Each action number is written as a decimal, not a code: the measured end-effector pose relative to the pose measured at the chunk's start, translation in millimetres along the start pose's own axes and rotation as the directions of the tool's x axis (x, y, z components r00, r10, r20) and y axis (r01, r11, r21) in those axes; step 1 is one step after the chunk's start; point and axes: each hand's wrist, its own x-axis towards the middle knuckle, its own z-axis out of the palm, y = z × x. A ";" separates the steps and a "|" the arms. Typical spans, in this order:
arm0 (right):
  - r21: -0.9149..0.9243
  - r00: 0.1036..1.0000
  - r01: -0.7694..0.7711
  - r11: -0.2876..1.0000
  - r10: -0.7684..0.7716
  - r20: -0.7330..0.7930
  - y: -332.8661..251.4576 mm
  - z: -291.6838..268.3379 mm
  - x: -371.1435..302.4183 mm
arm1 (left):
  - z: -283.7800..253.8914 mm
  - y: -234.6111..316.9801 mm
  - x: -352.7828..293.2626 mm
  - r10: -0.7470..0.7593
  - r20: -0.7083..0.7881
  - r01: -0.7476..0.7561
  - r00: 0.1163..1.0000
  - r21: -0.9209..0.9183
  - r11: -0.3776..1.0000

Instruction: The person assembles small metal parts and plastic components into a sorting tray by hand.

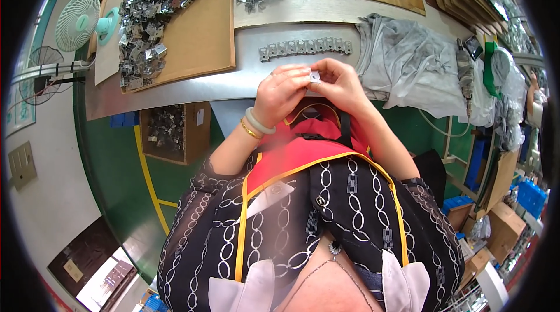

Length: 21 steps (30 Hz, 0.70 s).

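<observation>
Close above the front edge of the metal worktable (251, 43), my two hands meet around one small, shiny metal bracket (315, 76). My left hand (281, 93) has its fingers closed against the bracket's left side. My right hand (343, 83) pinches it from the right between thumb and fingers. Just beyond the hands, a neat row of several similar metal brackets (305, 47) stands side by side on the table.
A heap of loose metal parts (157, 26) covers part of a cardboard sheet (198, 37) at the left. Grey cloth (414, 61) lies at the right, near a hanging power screwdriver (465, 72). A box of parts (175, 131) sits below the table; a fan (79, 22) stands far left.
</observation>
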 end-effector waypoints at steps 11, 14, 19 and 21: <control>-0.103 0.995 0.103 0.989 -0.104 -0.006 -22.0 -5.7 30.8 | -44.7 -26.3 23.5 -0.245 0.201 0.238 0.948 0.057 0.970; 0.112 0.994 0.104 0.988 -0.099 -0.046 -9.2 8.8 40.8 | -27.1 -15.5 20.8 -0.426 0.078 0.433 0.901 -0.118 0.894; 0.461 0.994 -0.076 0.884 0.030 0.105 0.8 12.0 36.8 | -19.6 -16.3 19.2 -0.188 0.090 0.173 0.978 0.152 0.973; 0.456 0.981 -0.138 0.879 0.059 0.182 3.6 9.8 38.0 | -18.7 -18.4 17.1 -0.163 0.089 0.147 0.983 0.162 0.976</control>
